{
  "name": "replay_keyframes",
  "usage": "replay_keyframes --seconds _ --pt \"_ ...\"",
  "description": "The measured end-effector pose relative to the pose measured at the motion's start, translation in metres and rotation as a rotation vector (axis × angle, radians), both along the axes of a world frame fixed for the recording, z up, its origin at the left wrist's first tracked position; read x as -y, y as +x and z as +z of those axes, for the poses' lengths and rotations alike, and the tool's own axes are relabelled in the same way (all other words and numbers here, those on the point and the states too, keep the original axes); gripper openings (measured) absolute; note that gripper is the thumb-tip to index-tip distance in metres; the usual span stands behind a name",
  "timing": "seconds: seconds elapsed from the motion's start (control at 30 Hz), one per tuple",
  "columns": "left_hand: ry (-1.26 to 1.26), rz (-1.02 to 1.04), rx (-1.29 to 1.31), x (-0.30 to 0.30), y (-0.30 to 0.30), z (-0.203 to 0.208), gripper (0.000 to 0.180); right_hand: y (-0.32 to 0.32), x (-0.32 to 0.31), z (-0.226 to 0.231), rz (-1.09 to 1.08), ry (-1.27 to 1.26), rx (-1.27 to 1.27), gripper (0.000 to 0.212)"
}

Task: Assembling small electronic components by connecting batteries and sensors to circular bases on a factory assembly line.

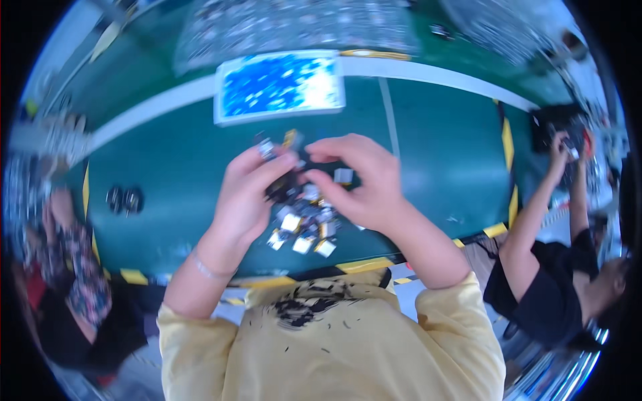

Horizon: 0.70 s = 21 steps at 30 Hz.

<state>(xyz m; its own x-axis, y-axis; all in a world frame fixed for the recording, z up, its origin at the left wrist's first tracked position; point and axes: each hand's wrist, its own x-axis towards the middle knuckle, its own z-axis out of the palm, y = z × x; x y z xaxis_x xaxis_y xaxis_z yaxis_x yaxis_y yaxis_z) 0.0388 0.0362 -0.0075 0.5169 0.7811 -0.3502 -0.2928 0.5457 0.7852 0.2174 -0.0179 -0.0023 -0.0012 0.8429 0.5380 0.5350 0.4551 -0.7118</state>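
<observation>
My left hand (249,188) is closed, thumb against fingers, on a small silver-and-dark part (266,148) that is blurred. Facing it, my right hand (364,182) curves over the work with thumb and fingers apart, and I see nothing held between them. Below and between both hands lies a loose pile of small parts (304,227), with white or silver blocks and black and yellow bits. A yellow-tipped piece (290,139) shows just beyond my left fingertips; what supports it is blurred. One silver block (343,176) lies close to my right hand, partly covered.
Beyond my hands, a white tray (218,110) holds many small blue pieces. Two black round items (124,200) sit on the green mat (180,160) at left. Clear plastic packaging (294,30) lies at the back. Co-workers sit on both sides; the right one handles a small part.
</observation>
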Motion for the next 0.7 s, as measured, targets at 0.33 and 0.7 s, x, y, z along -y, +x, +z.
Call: replay_keyframes --seconds 0.33,0.7 --pt "-0.025 -0.01 0.036 0.003 -0.007 -0.003 0.013 -0.017 0.0 -0.002 -0.016 0.044 0.1 0.014" --pt "0.105 -0.127 -0.019 0.003 -0.01 0.005 0.032 -0.011 0.002 -0.001 -0.065 -0.055 0.037 0.015"
